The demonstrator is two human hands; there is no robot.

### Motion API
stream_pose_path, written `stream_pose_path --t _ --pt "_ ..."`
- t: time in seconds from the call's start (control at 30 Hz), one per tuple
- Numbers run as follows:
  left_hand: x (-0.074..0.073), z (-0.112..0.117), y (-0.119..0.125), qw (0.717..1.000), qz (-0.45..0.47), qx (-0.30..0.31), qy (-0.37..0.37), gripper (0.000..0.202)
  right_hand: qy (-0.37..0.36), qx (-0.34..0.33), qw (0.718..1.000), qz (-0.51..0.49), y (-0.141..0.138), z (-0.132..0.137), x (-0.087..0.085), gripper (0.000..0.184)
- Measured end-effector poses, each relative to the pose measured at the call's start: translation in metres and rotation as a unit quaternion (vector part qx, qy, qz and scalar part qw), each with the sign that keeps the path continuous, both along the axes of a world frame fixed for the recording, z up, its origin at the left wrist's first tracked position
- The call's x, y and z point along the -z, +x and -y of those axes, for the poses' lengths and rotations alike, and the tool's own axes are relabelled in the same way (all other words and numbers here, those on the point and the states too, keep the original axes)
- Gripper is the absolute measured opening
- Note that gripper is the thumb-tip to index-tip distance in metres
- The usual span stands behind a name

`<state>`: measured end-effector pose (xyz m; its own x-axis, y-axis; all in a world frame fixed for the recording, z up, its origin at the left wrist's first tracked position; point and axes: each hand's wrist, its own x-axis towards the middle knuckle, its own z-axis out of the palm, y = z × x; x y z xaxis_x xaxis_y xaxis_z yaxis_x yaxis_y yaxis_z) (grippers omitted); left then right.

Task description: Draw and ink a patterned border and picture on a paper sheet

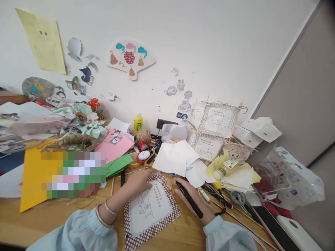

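Observation:
A drawn sheet (pixel 146 205) with handwriting and a line picture lies tilted on the wooden table, framed by a dark red crosshatched border. My left hand (pixel 138 181) rests on its upper left part, thumb and fingers apart, holding nothing. At the sheet's upper right, my right hand (pixel 187 195) is closed around a black marker pen (pixel 190 199), which slants from upper left to lower right. A white marker cap or short pen (pixel 204 195) lies just right of that hand. Above the sheet lie loose white papers (pixel 171 158).
Yellow card (pixel 39 174), pink card (pixel 121 141) and twine (pixel 70 142) pile up at left. Behind stand a yellow bottle (pixel 138 123) and a twine ball (pixel 143 136). At right are framed drawings (pixel 220 120), a tape roll (pixel 237 197), thin sticks and a plastic bag (pixel 290 177).

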<state>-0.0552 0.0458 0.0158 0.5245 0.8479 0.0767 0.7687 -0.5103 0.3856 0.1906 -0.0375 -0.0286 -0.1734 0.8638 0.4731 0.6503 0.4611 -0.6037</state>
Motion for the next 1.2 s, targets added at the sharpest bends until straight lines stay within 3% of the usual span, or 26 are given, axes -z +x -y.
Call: stream_pose_path --t 0.13,0.27,0.47,0.6,0.9,1.03,1.2 --pt "-0.003 -0.006 -0.004 0.999 0.041 0.031 -0.011 0.068 -0.005 0.019 0.999 0.028 0.000 -0.007 0.006 0.045" --pt "-0.016 -0.017 -0.019 0.997 0.074 0.031 0.007 0.067 -0.016 0.074 0.996 0.055 -0.003 -0.012 0.006 0.042" --pt "-0.039 -0.033 -0.054 0.987 0.104 -0.099 0.078 0.055 -0.056 0.080 0.992 0.086 -0.010 0.006 -0.011 0.049" --pt "-0.042 -0.038 -0.066 0.978 0.113 -0.146 0.097 0.048 -0.039 0.076 0.994 0.065 -0.010 0.013 -0.020 0.042" --pt "-0.039 -0.046 -0.103 0.967 0.072 -0.235 0.074 0.034 0.003 0.065 0.998 0.008 0.005 0.003 -0.003 0.036" --pt "-0.045 -0.039 -0.112 0.979 0.086 -0.186 0.022 0.026 0.001 0.056 0.998 -0.001 0.006 0.003 -0.003 0.038" --pt "-0.053 -0.024 -0.101 0.985 0.134 -0.028 -0.102 0.038 -0.002 0.070 0.997 -0.046 0.006 0.002 -0.003 0.038"
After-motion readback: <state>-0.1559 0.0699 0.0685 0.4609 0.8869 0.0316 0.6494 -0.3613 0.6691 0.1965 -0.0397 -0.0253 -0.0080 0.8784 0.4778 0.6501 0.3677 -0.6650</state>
